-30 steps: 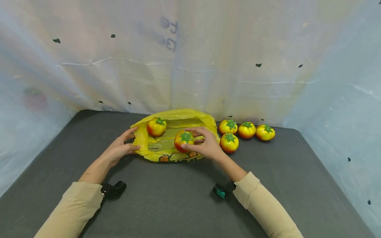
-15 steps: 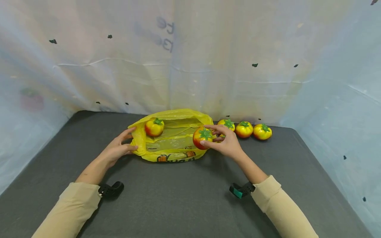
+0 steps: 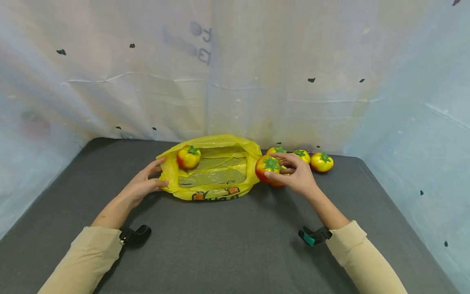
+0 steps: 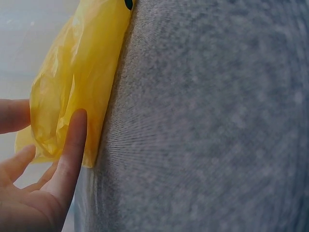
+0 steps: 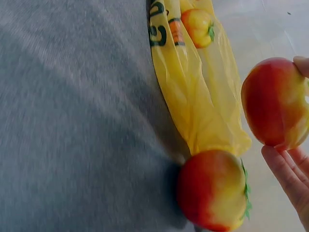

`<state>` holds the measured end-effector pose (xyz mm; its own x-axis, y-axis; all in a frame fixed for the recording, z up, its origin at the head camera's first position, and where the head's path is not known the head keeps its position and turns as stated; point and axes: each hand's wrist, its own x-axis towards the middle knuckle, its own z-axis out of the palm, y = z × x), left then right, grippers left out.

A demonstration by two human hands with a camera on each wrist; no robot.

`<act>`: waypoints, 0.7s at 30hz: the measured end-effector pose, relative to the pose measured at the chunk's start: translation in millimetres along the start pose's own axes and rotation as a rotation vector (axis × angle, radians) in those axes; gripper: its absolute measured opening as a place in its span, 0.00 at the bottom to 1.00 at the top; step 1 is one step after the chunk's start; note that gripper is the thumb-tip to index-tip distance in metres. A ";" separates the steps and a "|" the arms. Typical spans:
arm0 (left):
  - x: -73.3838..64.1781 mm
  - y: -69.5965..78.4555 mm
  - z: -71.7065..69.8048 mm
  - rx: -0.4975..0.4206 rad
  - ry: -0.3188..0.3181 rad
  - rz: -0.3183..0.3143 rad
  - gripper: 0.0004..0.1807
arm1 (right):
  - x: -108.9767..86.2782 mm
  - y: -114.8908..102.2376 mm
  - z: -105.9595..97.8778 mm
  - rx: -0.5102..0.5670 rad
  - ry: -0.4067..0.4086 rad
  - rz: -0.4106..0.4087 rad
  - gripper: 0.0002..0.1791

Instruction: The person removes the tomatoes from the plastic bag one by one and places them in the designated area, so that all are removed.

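A yellow plastic bag (image 3: 216, 192) lies with its mouth open on the dark table, one red-and-yellow toy tomato (image 3: 189, 158) inside at its left end. My left hand (image 3: 141, 183) touches the bag's left side, fingers mostly straight; the left wrist view shows a fingertip (image 4: 78, 121) against the plastic. Just right of the bag's right rim, my right hand (image 3: 297, 175) pinches another tomato (image 3: 267, 169) between thumb and fingers, above the table. A further tomato (image 5: 212, 188) sits beside the bag, mostly hidden behind the held one in the head view.
Several more tomatoes stand in a row behind and right of my right hand, the outermost tomato (image 3: 322, 162) at the right. A pale sheet (image 3: 235, 81) hangs behind the dark table (image 3: 220, 245) and along both sides.
My right hand has carried its tomato rightward, from over the bag's mouth to beyond the right rim. The left hand stays at the bag's left side.
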<state>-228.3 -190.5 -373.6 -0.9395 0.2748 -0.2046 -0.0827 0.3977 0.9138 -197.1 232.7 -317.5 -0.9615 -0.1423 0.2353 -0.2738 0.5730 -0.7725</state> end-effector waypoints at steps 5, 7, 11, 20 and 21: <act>-0.2 0.1 0.1 0.002 0.002 0.000 0.46 | -3.9 11.6 -15.2 -0.046 0.047 0.001 0.30; -0.2 0.6 -0.2 0.004 0.004 0.002 0.46 | -5.8 14.1 -21.9 -0.066 0.064 0.016 0.31; -0.7 2.2 -0.9 0.007 0.000 0.004 0.45 | -8.8 18.4 -32.7 -0.104 0.096 0.046 0.31; -2.4 2.2 -1.4 0.003 -0.011 -0.006 0.46 | -18.3 35.6 -51.9 -0.162 0.148 0.133 0.31; -1.9 2.0 -1.5 0.003 -0.011 -0.006 0.46 | -19.4 38.2 -54.1 -0.168 0.149 0.147 0.32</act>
<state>-227.1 -191.5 -370.9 -0.9352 0.2818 -0.2142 -0.0876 0.4021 0.9114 -187.5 301.0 -319.6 -0.9729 0.0660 0.2217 -0.1114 0.7063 -0.6991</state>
